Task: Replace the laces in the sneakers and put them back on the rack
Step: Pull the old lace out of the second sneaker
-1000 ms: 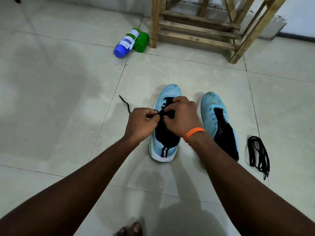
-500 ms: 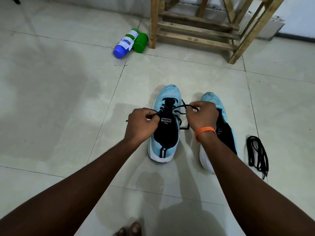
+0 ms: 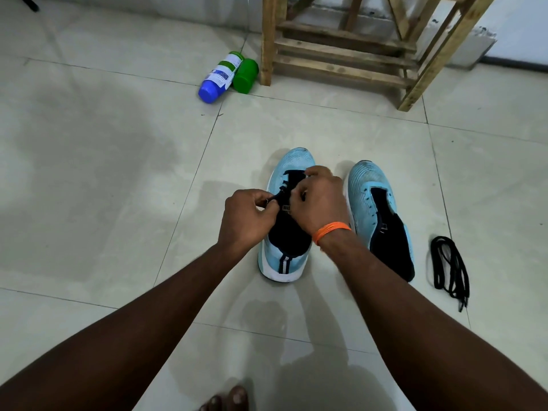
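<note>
Two light-blue sneakers with black tongues stand side by side on the tiled floor, toes pointing away. Over the left sneaker both hands work a black lace threaded through its upper eyelets. My left hand pinches one lace end at the shoe's left side. My right hand, with an orange band on the wrist, grips the lace over the tongue and hides most of it. The right sneaker has no lace in its eyelets. A second black lace lies coiled on the floor to its right.
A wooden rack stands against the wall beyond the shoes. A blue-capped bottle and a green container lie beside its left leg. Bare toes show at the bottom edge.
My right hand has swung back from over the right sneaker to the left sneaker's tongue. The loose lace loop it held out is gathered in. My left hand stayed put.
</note>
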